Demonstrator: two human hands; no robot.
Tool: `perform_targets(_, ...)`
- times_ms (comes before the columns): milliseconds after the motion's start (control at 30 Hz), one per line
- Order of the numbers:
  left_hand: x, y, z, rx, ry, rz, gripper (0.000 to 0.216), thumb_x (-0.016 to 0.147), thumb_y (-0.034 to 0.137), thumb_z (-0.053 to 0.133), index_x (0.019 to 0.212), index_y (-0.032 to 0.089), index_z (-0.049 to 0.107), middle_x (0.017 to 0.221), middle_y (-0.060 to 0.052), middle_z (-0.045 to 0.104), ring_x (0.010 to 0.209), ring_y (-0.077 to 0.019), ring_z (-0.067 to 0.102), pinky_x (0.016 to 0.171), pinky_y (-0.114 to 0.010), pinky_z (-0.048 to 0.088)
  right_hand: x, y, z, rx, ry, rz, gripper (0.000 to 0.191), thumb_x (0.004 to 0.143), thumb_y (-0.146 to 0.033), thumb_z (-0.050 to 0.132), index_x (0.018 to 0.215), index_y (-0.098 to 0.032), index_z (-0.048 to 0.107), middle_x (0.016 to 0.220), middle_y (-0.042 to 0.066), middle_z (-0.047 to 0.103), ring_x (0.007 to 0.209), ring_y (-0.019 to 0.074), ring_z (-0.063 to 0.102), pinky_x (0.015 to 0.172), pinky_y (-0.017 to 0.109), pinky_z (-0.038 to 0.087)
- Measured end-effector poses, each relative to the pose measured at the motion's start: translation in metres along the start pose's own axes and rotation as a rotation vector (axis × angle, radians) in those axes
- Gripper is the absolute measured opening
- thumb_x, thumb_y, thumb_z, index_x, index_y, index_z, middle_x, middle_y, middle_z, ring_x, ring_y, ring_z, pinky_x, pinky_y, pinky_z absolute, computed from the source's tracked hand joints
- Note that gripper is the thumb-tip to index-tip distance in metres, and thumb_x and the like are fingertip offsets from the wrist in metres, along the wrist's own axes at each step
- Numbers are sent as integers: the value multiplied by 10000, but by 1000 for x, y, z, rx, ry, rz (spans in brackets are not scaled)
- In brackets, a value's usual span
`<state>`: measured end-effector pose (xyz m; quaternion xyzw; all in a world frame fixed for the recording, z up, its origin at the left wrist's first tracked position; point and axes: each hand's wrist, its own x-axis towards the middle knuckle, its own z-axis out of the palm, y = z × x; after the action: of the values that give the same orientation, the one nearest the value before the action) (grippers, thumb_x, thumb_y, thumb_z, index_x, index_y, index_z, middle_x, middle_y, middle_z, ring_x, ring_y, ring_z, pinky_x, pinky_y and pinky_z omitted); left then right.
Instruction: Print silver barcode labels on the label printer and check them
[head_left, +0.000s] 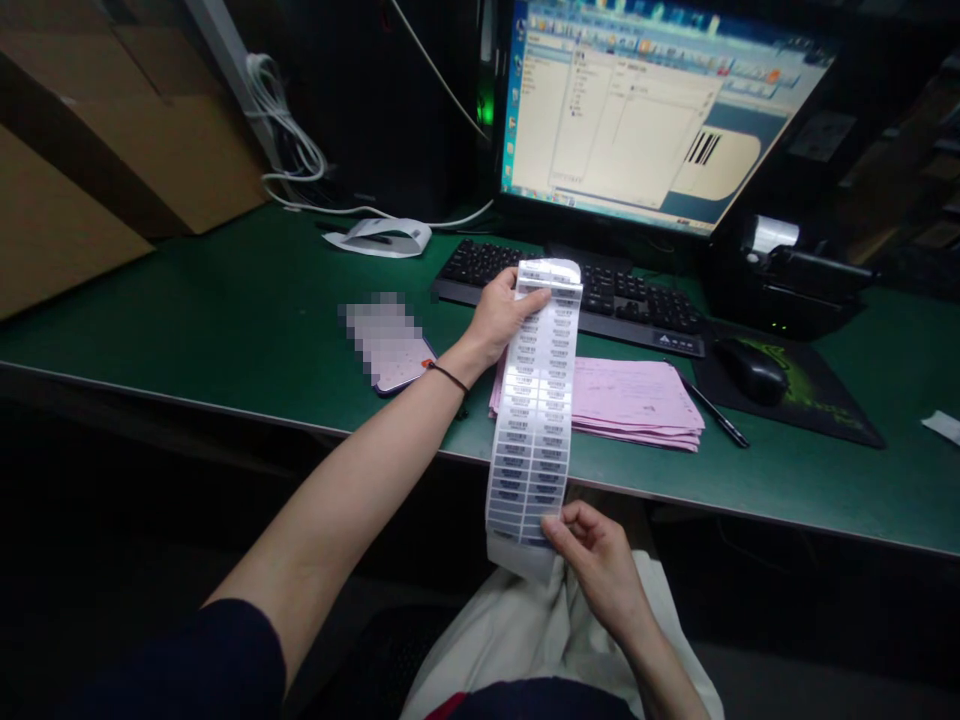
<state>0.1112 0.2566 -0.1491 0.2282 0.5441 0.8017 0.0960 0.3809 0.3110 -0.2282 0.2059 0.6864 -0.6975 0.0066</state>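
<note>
A long strip of barcode labels (541, 400) in two columns stretches from above the desk down over its front edge. My left hand (504, 312) grips the upper end, thumb across the front, and the strip folds over at the top. Near the lower end, my right hand (596, 550) pinches the right edge between thumb and fingers. Behind the strip lies a stack of pink paper sheets (637, 400), partly hidden by it. The keyboard (630, 300) sits just beyond my left hand.
A phone (386, 345) lies left of my forearm. A pen (716, 410) and a mouse (752, 368) on its pad are at right. Behind stand a monitor (622, 110), a label printer (795, 275), white cables (281, 125) and cardboard boxes (187, 150). A curled paper strip (409, 238) lies nearby.
</note>
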Motion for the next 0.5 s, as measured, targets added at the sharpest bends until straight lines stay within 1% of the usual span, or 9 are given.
perform_targets(67, 1, 0, 0, 2, 6, 5, 330, 667, 166, 703, 946, 147, 530, 874, -47, 662, 766, -163, 615, 762, -327, 489, -3, -3, 0, 80, -17, 47, 367, 710, -516, 681, 683, -172, 555, 625, -16, 602, 581, 111, 533, 580, 231, 396)
perform_targets(233, 3, -1, -1, 19, 29, 21, 312, 666, 123, 694, 931, 135, 530, 876, -44, 657, 780, -161, 614, 788, -327, 486, -10, -10, 0, 151, -36, 100, 374, 697, -523, 691, 692, -177, 550, 605, -16, 619, 551, 110, 533, 559, 230, 393)
perform_targets(400, 5, -3, -3, 43, 40, 25, 310, 670, 111, 689, 936, 127, 533, 858, -48, 656, 745, -166, 615, 734, -316, 495, -13, -13, 0, 189, -24, 114, 357, 691, -503, 704, 688, -178, 557, 595, -17, 624, 542, 103, 528, 540, 219, 389)
perform_targets(500, 5, -3, -4, 54, 40, 25, 315, 666, 106, 689, 938, 126, 532, 862, -52, 658, 744, -171, 617, 729, -319, 497, -14, -15, 0, 204, -15, 115, 360, 689, -500, 708, 688, -174, 555, 585, -16, 624, 530, 100, 521, 538, 222, 388)
